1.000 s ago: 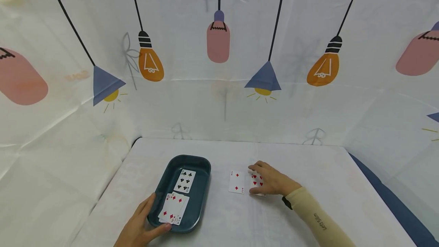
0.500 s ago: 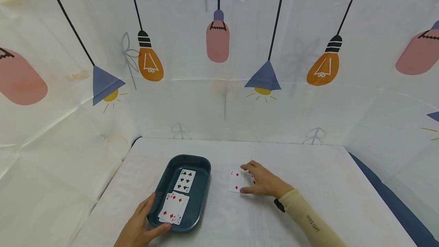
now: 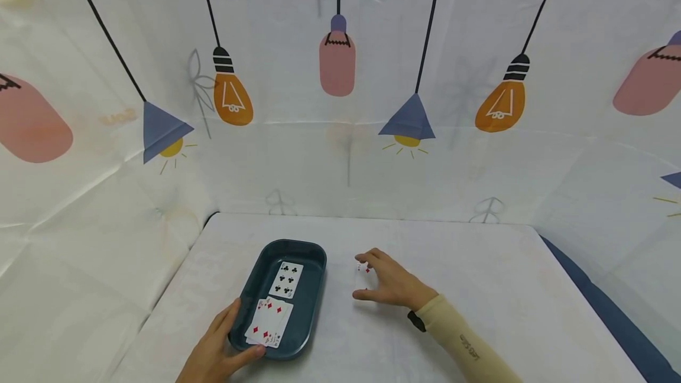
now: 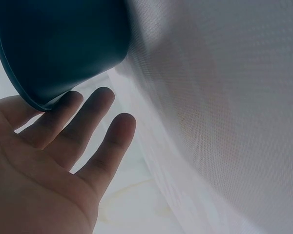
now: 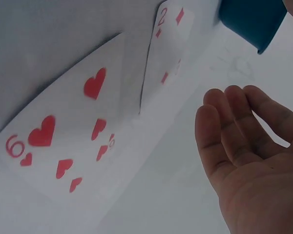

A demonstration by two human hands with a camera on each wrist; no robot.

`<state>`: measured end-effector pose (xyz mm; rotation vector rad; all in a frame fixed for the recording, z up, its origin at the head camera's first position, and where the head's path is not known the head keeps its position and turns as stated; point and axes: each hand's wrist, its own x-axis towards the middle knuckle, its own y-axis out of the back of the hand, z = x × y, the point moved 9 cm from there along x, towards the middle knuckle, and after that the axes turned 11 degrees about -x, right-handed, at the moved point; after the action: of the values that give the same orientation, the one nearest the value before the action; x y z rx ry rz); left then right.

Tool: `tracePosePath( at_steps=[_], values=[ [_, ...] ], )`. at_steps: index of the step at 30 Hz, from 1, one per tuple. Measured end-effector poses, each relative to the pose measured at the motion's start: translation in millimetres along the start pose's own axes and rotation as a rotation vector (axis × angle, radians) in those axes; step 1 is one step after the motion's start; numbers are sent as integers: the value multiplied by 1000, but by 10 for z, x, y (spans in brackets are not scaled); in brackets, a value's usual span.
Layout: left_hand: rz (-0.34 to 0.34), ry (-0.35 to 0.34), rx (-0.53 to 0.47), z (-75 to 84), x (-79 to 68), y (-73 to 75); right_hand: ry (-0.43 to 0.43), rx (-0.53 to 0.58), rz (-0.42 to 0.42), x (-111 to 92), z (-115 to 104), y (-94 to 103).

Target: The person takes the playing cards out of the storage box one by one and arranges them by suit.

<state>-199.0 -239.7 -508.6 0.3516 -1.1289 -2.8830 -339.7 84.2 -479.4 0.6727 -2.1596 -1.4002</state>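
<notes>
A dark teal tray (image 3: pixel 317 318) stands on the left of the table. In it lie a six of clubs (image 3: pixel 286 280) and, nearer the person, an overlapping pile of playing cards (image 3: pixel 270 323) topped by a diamonds card. The left hand (image 3: pixel 215 347) rests at the tray's near left corner, thumb on the rim, fingers spread along the outer wall. Right of the tray, the right hand (image 3: pixel 393 282) hovers with loosely bent fingers and nothing held. Below it lie a two of diamonds (image 5: pixel 168 53), partly covered in the head view, and a six of hearts (image 5: pixel 71 129), hidden there.
A white cloth (image 3: pixel 479 265) covers the table. Behind it hangs a pale curtain (image 3: pixel 298 158) printed with lamps and bulbs. Blue fabric (image 3: pixel 596 306) shows beyond the table's right edge.
The right hand has slid leftward from over the six of hearts to over the two of diamonds. Both cards stay on the table; the left hand and tray hold still.
</notes>
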Motion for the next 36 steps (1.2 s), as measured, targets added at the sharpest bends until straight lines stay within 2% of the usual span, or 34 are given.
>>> tracePosePath(
  at_steps=[10,17,36],
  values=[
    [4,-15,5,19,-9,16,58,13,43,122,-235,15],
    [3,-17,-2,10,-7,10,59,28,52,181,-353,0],
    [0,-33,-1,9,-9,3,114,-16,95,415,-723,-55]
  ],
)
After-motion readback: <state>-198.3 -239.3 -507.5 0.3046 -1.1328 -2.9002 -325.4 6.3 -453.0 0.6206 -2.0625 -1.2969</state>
